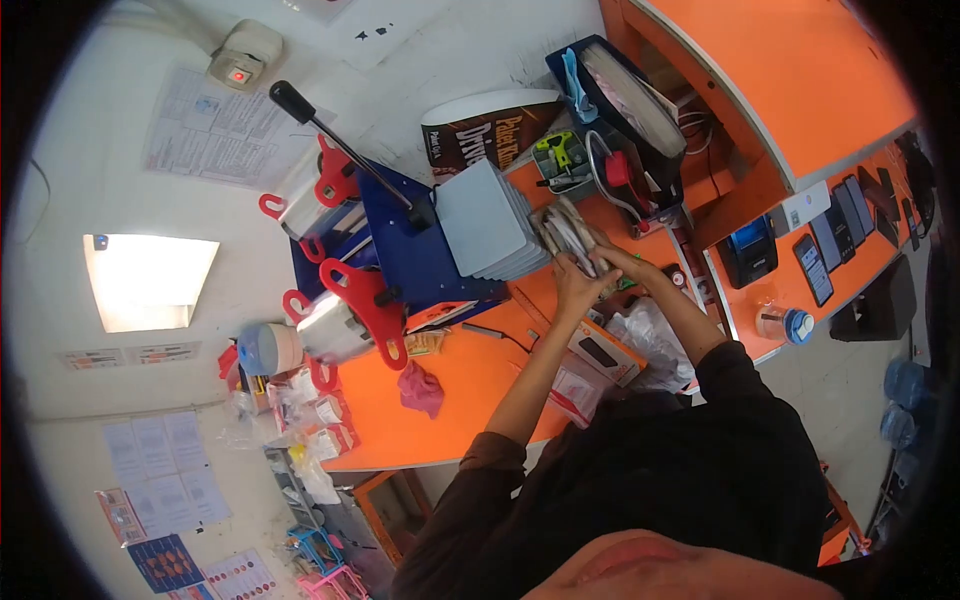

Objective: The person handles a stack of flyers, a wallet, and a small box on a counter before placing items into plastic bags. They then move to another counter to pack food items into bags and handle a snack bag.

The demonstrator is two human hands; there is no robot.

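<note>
My left hand [578,290] and my right hand [622,262] are both closed around a bundle of thin, pale papers or packets [568,232], whose exact kind I cannot make out. The bundle is above the orange table, just right of a stack of light grey, flat rectangular pieces [488,220]. Near my forearms lie a white and orange box with a phone pictured on it [606,352] and a crumpled clear plastic bag [655,340]. Beyond the bundle stands a small organizer with a green-yellow tool [562,155].
Left of the stack stands a blue machine [395,235] with a long black-knobbed lever and red-handled metal cylinders. A pink cloth [420,390] lies on the orange table [375,435]. Several phones [812,268] and a blue-lidded bottle [785,323] line the right counter, beneath an orange shelf [800,90].
</note>
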